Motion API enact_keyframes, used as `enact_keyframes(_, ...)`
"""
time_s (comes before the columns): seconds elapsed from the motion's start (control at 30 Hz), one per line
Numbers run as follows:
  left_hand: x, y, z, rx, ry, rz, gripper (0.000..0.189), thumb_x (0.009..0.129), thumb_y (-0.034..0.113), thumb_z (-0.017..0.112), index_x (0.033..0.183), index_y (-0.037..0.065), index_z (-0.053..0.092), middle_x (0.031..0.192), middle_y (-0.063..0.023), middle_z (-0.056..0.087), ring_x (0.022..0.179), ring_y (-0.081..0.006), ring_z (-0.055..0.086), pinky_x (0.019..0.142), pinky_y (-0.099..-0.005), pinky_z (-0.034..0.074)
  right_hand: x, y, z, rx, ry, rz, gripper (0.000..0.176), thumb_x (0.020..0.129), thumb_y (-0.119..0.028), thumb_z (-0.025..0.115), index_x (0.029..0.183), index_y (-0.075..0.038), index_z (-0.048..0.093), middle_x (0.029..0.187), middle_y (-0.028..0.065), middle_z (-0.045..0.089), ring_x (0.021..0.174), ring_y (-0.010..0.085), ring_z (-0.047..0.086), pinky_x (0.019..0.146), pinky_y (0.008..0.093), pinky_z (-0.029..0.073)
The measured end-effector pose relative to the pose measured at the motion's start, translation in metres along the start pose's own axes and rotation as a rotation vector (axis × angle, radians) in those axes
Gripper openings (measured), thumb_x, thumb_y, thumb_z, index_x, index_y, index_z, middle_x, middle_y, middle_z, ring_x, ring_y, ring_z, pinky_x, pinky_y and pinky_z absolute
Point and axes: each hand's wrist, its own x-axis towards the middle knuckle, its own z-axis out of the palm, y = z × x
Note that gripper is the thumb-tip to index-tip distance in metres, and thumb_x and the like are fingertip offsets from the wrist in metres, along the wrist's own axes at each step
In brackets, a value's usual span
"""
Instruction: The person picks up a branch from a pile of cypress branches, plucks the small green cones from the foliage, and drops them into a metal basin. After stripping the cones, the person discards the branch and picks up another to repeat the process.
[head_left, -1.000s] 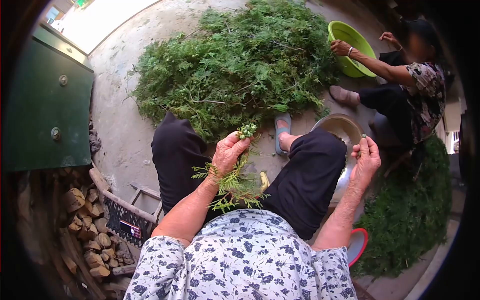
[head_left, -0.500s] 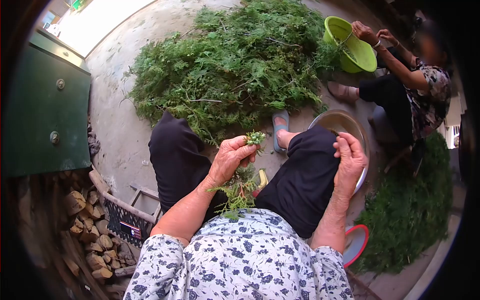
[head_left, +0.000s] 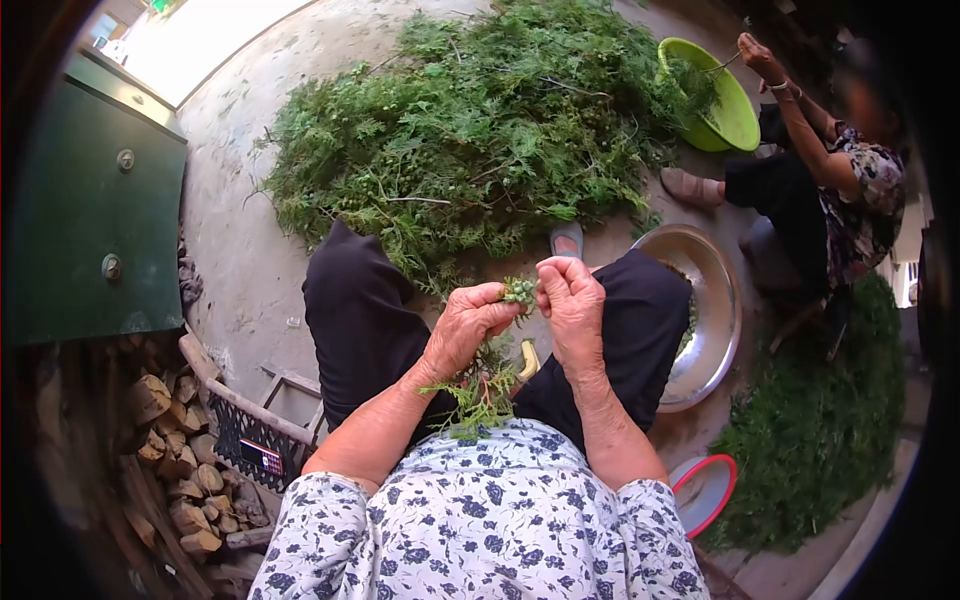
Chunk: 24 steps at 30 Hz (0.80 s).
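Note:
My left hand (head_left: 466,326) is closed round an evergreen sprig (head_left: 480,402) with flat, scaly leaves. A cluster of pale green cones (head_left: 519,291) sticks out past its thumb and forefinger, and the leafy lower end hangs over my lap. Close beside the cones on the right is my right hand (head_left: 575,308), its thumb and fingers pinched together. Whether anything sits between those fingertips is hidden. By my right knee stands a metal basin (head_left: 722,345) with small greenish bits inside, partly covered by my leg.
A large heap of evergreen branches (head_left: 450,150) lies ahead. Another person (head_left: 840,170) sits at the right, hands raised near a lime-green tub (head_left: 735,115). More greenery (head_left: 810,430) and a red-rimmed bowl (head_left: 722,500) lie right; a black crate (head_left: 240,440) and firewood (head_left: 190,490) left.
My right hand has moved left from over the basin to the cones, uncovering more of the basin. My left hand has stayed in place with the sprig. The other person's hands have risen.

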Motion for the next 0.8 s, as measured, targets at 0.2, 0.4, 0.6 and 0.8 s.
enact_keyframes(0.2,-0.001,-0.003,-0.004,-0.115,0.045,0.036,0.016,0.083,0.014,0.057,0.085,0.000,0.064,0.056,0.0043,0.042,0.051,-0.0049,0.034,0.048,-0.0208,0.027,0.013,-0.020,-0.021,0.392,-0.146,0.112,0.017,0.090,-0.018,0.056,0.093,-0.001,0.058,0.075,0.0008,0.056,0.061,0.0059,0.051,0.051,0.0175,0.039)
enact_keyframes(0.4,-0.001,-0.003,-0.006,0.001,-0.058,-0.001,0.016,0.082,0.016,0.058,0.083,0.000,0.064,0.057,0.0047,0.041,0.053,-0.0044,0.034,0.048,-0.0217,0.027,0.005,-0.019,-0.017,0.087,-0.359,0.098,0.019,0.084,-0.007,0.061,0.101,0.001,0.061,0.084,0.0018,0.054,0.074,0.0077,0.054,0.058,0.0194,0.042)
enact_keyframes(0.6,-0.002,-0.005,-0.006,-0.023,-0.080,-0.033,0.016,0.081,0.015,0.059,0.080,0.000,0.063,0.058,0.0047,0.042,0.052,-0.0041,0.034,0.047,-0.0214,0.027,0.005,-0.028,-0.016,-0.290,-0.490,-0.025,0.018,0.081,-0.007,0.063,0.097,0.002,0.063,0.079,-0.0006,0.052,0.075,0.0071,0.049,0.064,0.0187,0.043)
enact_keyframes(0.8,-0.004,0.001,-0.003,0.046,-0.047,-0.032,0.018,0.080,0.017,0.058,0.075,0.000,0.061,0.056,0.0041,0.039,0.052,-0.0047,0.033,0.047,-0.0226,0.026,-0.002,-0.018,-0.011,-0.211,-0.315,0.087,0.007,0.081,-0.003,0.060,0.087,0.001,0.059,0.080,0.0010,0.053,0.071,0.0100,0.053,0.063,0.0225,0.043)
